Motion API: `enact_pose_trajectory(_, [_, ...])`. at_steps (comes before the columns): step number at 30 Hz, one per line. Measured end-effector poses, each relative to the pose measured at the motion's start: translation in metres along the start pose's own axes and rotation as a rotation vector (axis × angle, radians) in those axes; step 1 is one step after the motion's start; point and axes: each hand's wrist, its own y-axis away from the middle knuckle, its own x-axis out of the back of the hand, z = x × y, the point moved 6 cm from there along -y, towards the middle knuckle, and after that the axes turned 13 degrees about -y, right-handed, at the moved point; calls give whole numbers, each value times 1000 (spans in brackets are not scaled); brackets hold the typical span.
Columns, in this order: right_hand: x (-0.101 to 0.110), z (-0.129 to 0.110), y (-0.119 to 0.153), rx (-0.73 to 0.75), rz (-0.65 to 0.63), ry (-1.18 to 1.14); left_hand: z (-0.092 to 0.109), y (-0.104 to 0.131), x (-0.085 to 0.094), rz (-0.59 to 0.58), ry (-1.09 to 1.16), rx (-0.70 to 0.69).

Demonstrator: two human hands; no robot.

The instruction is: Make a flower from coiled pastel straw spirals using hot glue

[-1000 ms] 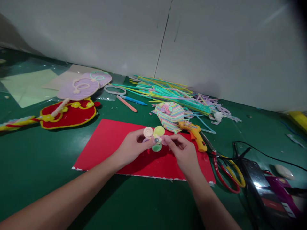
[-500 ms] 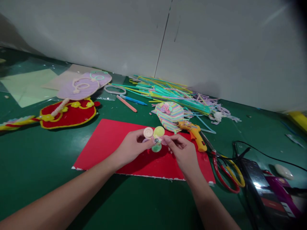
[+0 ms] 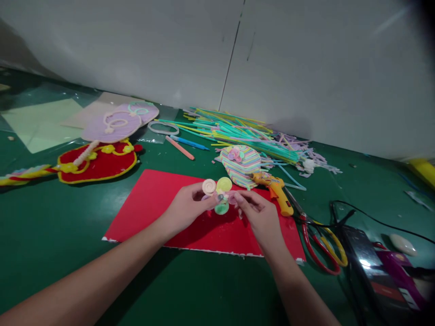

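Observation:
Between my two hands is a small flower (image 3: 224,184) made of coiled pastel discs: cream, yellow, green, pink and lilac. My left hand (image 3: 186,204) pinches it from the left, thumb near its centre and fingers behind. With thumb and forefinger, my right hand (image 3: 257,212) grips the pink coil (image 3: 233,197) on the flower's right side. Both hands are above a red board (image 3: 142,208) with worn white edges. Just beyond the right hand, a yellow glue gun (image 3: 279,194) lies with its nozzle on a striped round piece (image 3: 238,167) that carries a small flower.
Scissors (image 3: 319,249) with red and yellow handles lie right of the board, beside a black cable and a dark glossy device (image 3: 363,258). Pipe cleaners (image 3: 238,131) are heaped by the wall. Two pens (image 3: 190,142), a red fan-shaped piece (image 3: 102,165) and lilac pieces (image 3: 112,122) lie at back left.
The flower has shifted very slightly, and its pink coil shows a little more beside my right fingertips. Both hands keep nearly the same place and grip.

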Motion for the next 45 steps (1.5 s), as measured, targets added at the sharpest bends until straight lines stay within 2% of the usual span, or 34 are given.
enact_pose_trajectory(9, [-1,2,1,17,18,5,2,1,-1,1,-36,-14])
enact_pose_trajectory(17, [1,5,1,-25,25,19,2,2,-2,26,-137,-37])
enact_pose_trajectory(24, [0,9,0,-65,6,-12,4,6,-1,56,-11,-22])
enact_pose_trajectory(27, [-4,14,0,-109,-44,0,7,10,3,50,-160,-24])
enact_pose_trajectory(31, [-7,22,2,-152,-90,61,7,14,10,42,-472,-37])
enact_pose_trajectory(34, [-9,23,3,-148,-102,143,8,16,16,101,-677,-75])
enact_pose_trajectory(38, [-12,19,5,-114,-103,251,17,27,17,232,-892,-244])
enact_pose_trajectory(42, [-12,18,6,-98,-74,263,17,53,-6,74,-1134,-498])
enact_pose_trajectory(45, [-11,20,6,-87,-45,233,12,70,-13,46,-1263,-585])
